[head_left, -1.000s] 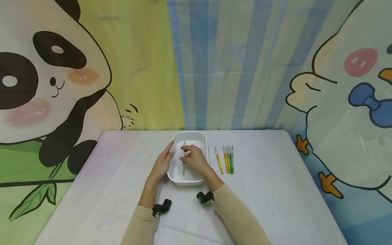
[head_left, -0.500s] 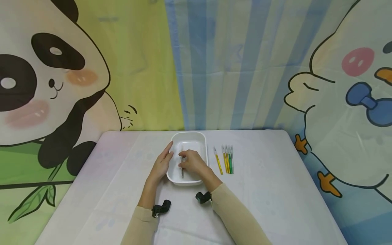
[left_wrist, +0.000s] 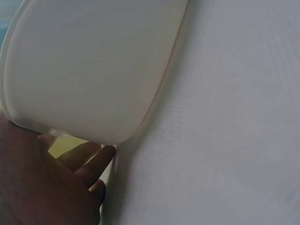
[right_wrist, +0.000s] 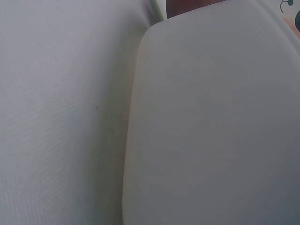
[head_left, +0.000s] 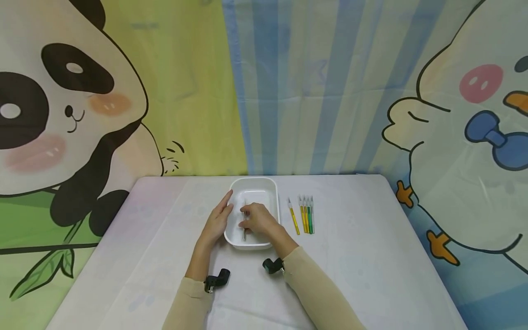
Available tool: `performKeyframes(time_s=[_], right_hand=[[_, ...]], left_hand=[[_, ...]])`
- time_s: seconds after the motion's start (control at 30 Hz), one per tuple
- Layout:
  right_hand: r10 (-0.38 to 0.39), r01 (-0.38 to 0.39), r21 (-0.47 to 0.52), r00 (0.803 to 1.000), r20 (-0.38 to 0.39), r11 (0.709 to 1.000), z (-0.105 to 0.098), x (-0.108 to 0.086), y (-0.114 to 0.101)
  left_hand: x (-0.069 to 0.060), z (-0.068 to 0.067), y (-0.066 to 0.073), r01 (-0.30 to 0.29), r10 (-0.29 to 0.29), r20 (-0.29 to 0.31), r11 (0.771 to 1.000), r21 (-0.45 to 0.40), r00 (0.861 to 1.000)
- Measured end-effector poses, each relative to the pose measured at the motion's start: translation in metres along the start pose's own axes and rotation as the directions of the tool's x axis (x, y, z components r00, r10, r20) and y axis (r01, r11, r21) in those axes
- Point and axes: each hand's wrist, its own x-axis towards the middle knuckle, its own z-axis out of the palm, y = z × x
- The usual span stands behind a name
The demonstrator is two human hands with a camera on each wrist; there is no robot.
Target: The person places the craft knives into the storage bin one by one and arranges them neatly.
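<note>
A white rectangular tray (head_left: 270,190) stands near the far edge of the table. My right hand (head_left: 261,219) is over its inside, pinching a slim silver pen-like tool (head_left: 244,234) between thumb and fingers. That tool lies lengthwise in the left half of the tray, its far end partly hidden by the hand. My left hand (head_left: 216,223) rests along the tray's left side with its fingers extended. In the left wrist view, the left fingers (left_wrist: 96,164) touch the tray's outer wall (left_wrist: 93,75). Only the outer wall (right_wrist: 206,122) shows clearly in the right wrist view; the tool is hidden there.
Right of the tray lie several similar slim tools (head_left: 307,215) with pale tips, side by side in yellow, green and silver. One yellow tool (head_left: 294,217) lies slightly apart, tilted. A white cloth (head_left: 354,256) covers the table. Printed curtains (head_left: 297,91) hang behind it.
My right hand has moved slightly toward me inside the tray, bringing the silver tool down and a little left. The left hand has stayed against the tray's side.
</note>
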Motion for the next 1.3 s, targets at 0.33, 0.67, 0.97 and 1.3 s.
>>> performKeyframes(time_s=[0.33,0.67,0.97,1.3], right_hand=[[-0.017,0.017,-0.055,1.0,0.001,0.998,0.0015,0.0001,0.0003],[-0.029,0.029,-0.063,1.0,-0.001,0.998,0.0021,-0.0008,-0.0013],[-0.014,0.015,-0.037,0.999,0.029,0.999,0.0059,0.001,-0.0013],[-0.041,0.043,-0.082,0.999,0.026,0.996,0.0043,0.0021,-0.0031]], left_hand=[[0.0009,-0.0011,-0.0019,0.002,-0.002,0.0,1.0,0.01,1.0],[0.0018,-0.0003,-0.0025,-0.015,0.015,0.0,1.0,0.013,1.0],[0.0003,-0.0014,-0.0009,0.001,-0.001,0.023,1.0,0.006,1.0],[0.0014,-0.0011,-0.0019,-0.003,0.003,0.009,1.0,0.016,1.0]])
